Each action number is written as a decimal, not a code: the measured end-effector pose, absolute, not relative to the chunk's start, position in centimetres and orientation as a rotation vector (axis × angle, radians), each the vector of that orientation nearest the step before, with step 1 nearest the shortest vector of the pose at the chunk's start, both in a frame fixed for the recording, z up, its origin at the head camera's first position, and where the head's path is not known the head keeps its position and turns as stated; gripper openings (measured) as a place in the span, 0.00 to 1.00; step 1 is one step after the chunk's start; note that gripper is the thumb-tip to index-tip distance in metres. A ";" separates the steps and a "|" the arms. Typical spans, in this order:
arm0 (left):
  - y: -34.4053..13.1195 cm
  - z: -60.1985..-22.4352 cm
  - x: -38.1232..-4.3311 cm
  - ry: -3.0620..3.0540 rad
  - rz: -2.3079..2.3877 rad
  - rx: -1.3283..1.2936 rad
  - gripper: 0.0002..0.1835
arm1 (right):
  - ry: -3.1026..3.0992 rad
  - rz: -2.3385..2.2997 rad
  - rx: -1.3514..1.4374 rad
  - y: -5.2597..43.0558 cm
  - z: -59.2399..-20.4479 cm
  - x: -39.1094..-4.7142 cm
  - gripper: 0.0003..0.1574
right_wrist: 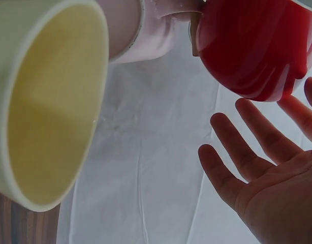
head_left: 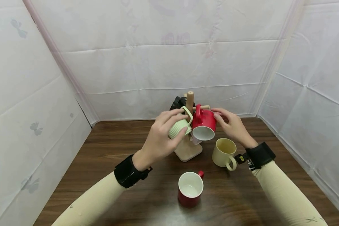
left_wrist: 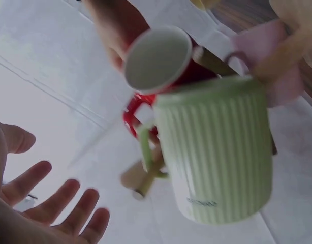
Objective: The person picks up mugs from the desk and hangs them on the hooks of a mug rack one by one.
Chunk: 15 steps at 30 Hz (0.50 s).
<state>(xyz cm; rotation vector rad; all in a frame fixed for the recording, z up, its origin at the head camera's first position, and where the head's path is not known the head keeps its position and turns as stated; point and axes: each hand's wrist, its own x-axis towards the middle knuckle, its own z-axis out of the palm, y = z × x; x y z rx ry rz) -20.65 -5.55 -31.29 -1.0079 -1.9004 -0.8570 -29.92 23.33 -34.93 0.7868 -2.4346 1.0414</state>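
A light green ribbed mug (head_left: 178, 127) hangs by its handle on a wooden mug rack (head_left: 190, 102). My left hand (head_left: 161, 138) is beside this mug; in the left wrist view its fingers (left_wrist: 64, 201) are spread and apart from the green mug (left_wrist: 217, 157). To the right, a red mug (head_left: 204, 117) with a white inside hangs tilted on another peg, its mouth facing down toward me. My right hand (head_left: 231, 125) is at its right side, with straight, spread fingers (right_wrist: 262, 127) and fingertips right at the red wall.
A yellow mug (head_left: 223, 157) stands on the table right of the rack. Nearer, another red mug (head_left: 189, 199) stands upright. A black mug (head_left: 176, 103) hangs at the rack's back left, and a pink mug (right_wrist: 151, 30) hangs lower. White sheets (head_left: 169, 69) enclose the table.
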 end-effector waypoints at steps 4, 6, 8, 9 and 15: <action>-4.7 -31.6 -19.3 -1.937 -0.802 -1.151 0.17 | -2.423 1.045 0.791 23.5 -35.3 -29.9 0.21; -4.4 -32.1 -18.7 -1.988 -0.757 -1.214 0.17 | -2.419 1.051 0.796 23.5 -35.5 -29.9 0.21; -4.1 -32.9 -18.2 -2.067 -0.690 -1.271 0.18 | -2.426 1.059 0.791 23.6 -35.7 -29.8 0.21; -4.1 -33.2 -18.0 -2.113 -0.641 -1.296 0.19 | -2.433 1.062 0.784 23.7 -35.8 -29.8 0.21; -3.9 -35.5 -16.6 -2.399 -0.359 -1.441 0.29 | -2.463 1.049 0.732 24.4 -36.5 -29.4 0.22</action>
